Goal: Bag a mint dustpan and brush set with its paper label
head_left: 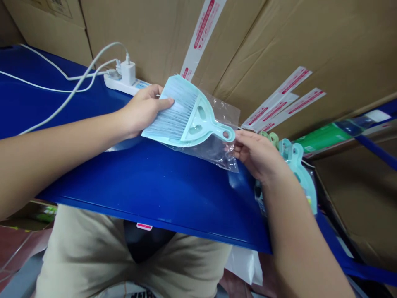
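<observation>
Bare blue table (149,186) before cardboard boxes (279,45)

Brush set (189,118): we see pale aqua
Bag (221,155): clear
Counter (155,186): deep blue
Boxes (279,41): brown, red-printed white tape

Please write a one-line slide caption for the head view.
Left hand holds a small dustpan brush set by the bristles; right hand pinches a clear bag under it.

Left hand (143,108) was closed on pale blue brush set (186,116) | clear plastic bag (217,155) was pinched by right hand (256,155) | blue table (149,186) was seen beneath
</observation>
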`<state>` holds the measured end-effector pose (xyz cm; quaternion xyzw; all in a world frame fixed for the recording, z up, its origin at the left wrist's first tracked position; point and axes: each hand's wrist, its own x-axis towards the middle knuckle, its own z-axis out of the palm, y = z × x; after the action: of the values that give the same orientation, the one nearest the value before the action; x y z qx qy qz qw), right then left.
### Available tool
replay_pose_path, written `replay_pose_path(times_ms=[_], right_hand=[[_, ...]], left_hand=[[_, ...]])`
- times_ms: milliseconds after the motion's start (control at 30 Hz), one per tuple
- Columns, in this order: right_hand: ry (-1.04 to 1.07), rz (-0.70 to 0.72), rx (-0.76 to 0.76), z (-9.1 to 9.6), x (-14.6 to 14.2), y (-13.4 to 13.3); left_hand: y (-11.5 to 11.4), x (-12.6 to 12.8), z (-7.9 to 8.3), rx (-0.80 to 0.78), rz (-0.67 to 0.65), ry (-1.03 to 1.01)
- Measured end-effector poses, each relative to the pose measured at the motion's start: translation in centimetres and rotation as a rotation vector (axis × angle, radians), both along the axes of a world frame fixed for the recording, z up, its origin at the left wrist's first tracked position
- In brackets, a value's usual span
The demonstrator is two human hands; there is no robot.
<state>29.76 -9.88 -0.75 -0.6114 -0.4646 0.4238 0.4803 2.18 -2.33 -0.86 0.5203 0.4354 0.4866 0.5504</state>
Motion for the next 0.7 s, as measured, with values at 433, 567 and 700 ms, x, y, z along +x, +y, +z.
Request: replay_pose_path(times_ms=[433,567,700], right_hand=[[0.006,-0.033,0.04,-0.8,-0.5,-0.2],[0.037,-0.095,0.052,-0.7,0.1,0.1],[0.041,-0.136,0.106,-1.1,0.8,0.5]], left_hand=[[-0.4,0.5,0.0,-0.154,-0.098,-0.052],[0.6,-0.3,-0.2,-0.093,-0.115,-0.016],[1.2,-0.7,-0.2,-0.095,-0.103,0.017]])
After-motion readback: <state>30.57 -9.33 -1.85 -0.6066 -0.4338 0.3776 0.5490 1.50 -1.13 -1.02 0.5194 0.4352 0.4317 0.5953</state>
